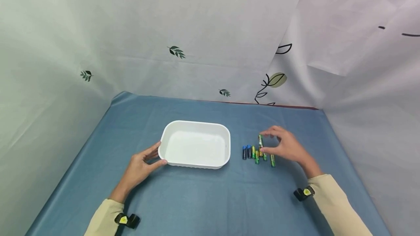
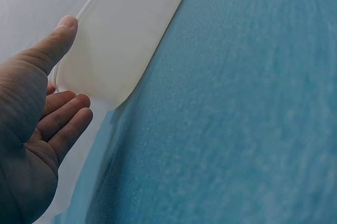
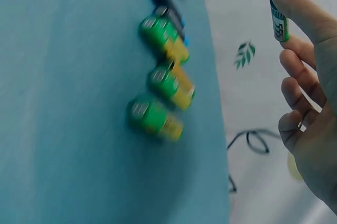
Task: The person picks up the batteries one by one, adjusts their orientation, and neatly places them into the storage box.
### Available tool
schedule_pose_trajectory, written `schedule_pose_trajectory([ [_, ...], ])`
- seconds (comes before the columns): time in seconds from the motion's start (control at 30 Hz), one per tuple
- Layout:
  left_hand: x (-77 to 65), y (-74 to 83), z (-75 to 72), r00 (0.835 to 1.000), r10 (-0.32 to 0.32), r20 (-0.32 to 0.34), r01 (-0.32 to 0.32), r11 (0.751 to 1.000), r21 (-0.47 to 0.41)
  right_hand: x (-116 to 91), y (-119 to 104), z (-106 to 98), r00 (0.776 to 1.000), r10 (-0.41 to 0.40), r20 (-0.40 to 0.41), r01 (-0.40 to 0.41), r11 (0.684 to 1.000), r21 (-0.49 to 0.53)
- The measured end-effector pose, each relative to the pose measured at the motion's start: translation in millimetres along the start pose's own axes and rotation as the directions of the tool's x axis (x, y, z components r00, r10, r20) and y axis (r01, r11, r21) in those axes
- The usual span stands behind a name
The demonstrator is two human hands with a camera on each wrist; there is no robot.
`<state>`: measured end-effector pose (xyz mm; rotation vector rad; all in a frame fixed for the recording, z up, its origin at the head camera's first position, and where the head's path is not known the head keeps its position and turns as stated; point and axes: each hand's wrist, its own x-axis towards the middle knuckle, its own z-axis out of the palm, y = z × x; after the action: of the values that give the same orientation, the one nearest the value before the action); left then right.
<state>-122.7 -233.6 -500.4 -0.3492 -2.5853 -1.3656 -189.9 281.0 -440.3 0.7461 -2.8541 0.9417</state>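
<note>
A white rectangular plastic tray [image 1: 193,148] sits on the blue cloth with nothing in it. At its left end my left hand [image 1: 139,168] touches the front corner, thumb on the near side and fingers along the end. In the left wrist view the thumb lies at the rim of the tray [image 2: 116,39], and the other fingers are loosely straight. My right hand [image 1: 287,148] pinches a green battery [image 1: 260,140] between thumb and index finger, above several batteries on the cloth. Among these are dark ones with blue ends [image 1: 244,153] and green-and-yellow ones [image 1: 272,160].
A blue cloth [image 1: 210,199] covers the table. Pale fabric walls [image 1: 210,28] with leaf prints rise behind and at both sides. The loose batteries lie close together to the right of the tray.
</note>
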Motion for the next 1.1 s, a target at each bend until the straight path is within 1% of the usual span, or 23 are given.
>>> schedule_pose_trajectory([
  [0.27, 0.5, 0.8, 1.0, 1.0, -0.002, -0.008, 0.003, 1.0, 0.004, 47.3, -27.4, 13.1, 0.997, -0.08, 0.026, 0.078, 0.996, 0.041],
  [0.37, 0.9, 0.0, 2.3, 1.0, 0.004, -0.007, -0.003, 1.0, 0.003, 63.1, -37.3, 18.7, 0.994, -0.094, 0.05, 0.09, 0.993, 0.072],
  [0.57, 1.7, -0.3, 3.0, 1.0, 0.007, -0.008, -0.008, 1.0, -0.018, 89.7, -54.0, 30.5, 0.991, -0.094, 0.095, 0.085, 0.992, 0.09],
  [0.83, 2.0, -1.6, 3.5, 1.0, 0.022, -0.018, -0.022, 1.0, -0.017, 115.1, -77.8, 45.9, 0.983, -0.113, 0.146, 0.096, 0.988, 0.121],
  [1.1, 1.2, -3.6, 3.2, 1.0, 0.012, -0.018, -0.013, 1.0, -0.026, 133.5, -102.3, 61.9, 0.968, -0.165, 0.191, 0.139, 0.98, 0.143],
])
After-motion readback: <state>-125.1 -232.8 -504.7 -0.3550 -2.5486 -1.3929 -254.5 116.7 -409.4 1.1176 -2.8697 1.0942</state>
